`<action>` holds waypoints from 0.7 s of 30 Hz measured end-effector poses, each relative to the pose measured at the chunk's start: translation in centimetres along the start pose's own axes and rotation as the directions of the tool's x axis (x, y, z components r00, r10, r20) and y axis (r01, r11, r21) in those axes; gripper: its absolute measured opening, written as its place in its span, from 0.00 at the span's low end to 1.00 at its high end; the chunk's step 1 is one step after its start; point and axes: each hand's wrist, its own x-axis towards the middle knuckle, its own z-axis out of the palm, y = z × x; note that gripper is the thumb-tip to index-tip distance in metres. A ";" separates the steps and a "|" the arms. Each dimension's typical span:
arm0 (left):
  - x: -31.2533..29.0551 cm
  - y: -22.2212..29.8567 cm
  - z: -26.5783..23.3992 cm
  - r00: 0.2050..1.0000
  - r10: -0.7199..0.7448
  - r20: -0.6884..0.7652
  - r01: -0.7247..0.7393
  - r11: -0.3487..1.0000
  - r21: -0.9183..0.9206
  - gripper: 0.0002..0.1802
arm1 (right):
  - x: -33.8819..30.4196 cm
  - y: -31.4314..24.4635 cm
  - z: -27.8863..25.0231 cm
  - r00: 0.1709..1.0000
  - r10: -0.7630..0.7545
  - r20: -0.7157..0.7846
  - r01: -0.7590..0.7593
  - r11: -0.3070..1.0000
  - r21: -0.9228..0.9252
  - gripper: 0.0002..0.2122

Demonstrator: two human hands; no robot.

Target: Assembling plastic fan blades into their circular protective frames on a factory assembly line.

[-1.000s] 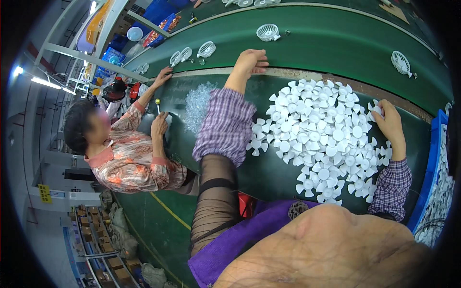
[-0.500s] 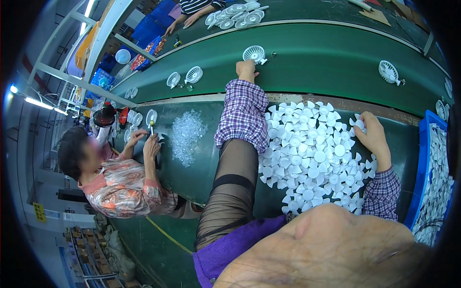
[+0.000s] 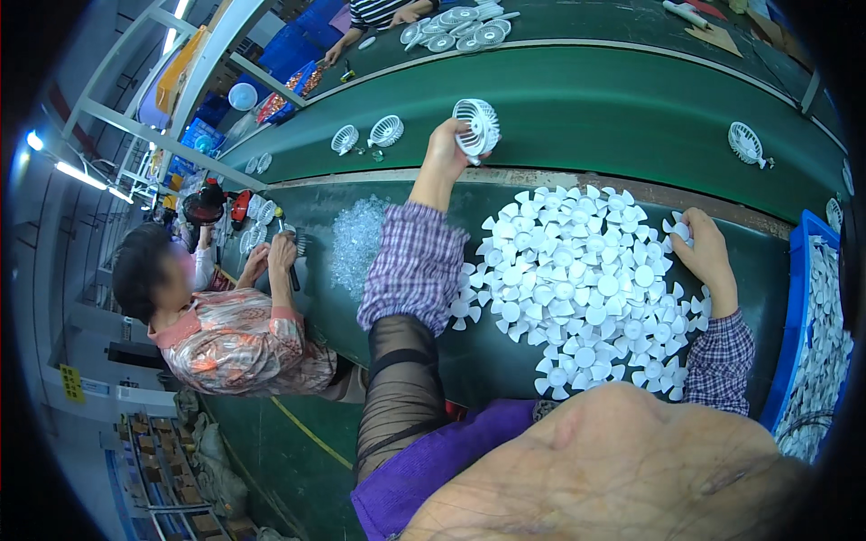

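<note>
My left hand (image 3: 441, 155) grips a white round fan housing (image 3: 479, 127) with slatted sides, raised above the near edge of the green conveyor belt (image 3: 577, 117). Its thumb and fingers close on the housing's left side. At the right edge of a wide pile of white fan blades (image 3: 577, 279), my right hand (image 3: 709, 251) has its fingers closed on one three-winged fan blade (image 3: 677, 228). Part of that blade is covered by the fingers.
Left of my left sleeve lies a heap of small clear pieces (image 3: 357, 242). More fan housings (image 3: 386, 132) rest on the belt. A blue bin (image 3: 796, 307) of white parts stands at the right. One co-worker (image 3: 234, 334) works at the left; another person's hands (image 3: 410, 13) show across the belt.
My left hand has picked the fan housing up off the belt and brought it nearer, turning it. My right hand stays at the same fan blade.
</note>
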 end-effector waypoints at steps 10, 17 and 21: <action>-18.8 -6.1 6.6 0.986 -0.030 0.164 0.065 0.974 -0.215 0.19 | -0.5 -1.0 -0.6 0.999 0.007 0.036 -0.005 0.999 -0.034 0.13; -19.3 -9.9 12.3 0.990 0.063 0.127 -0.030 0.970 -0.242 0.22 | -0.6 -0.9 -0.6 0.986 -0.147 -0.080 0.134 0.979 -0.152 0.15; -19.6 -10.1 12.6 0.985 0.109 0.134 -0.091 0.986 -0.138 0.26 | -1.4 -9.4 -2.9 0.924 -0.297 -0.243 0.315 0.948 0.041 0.14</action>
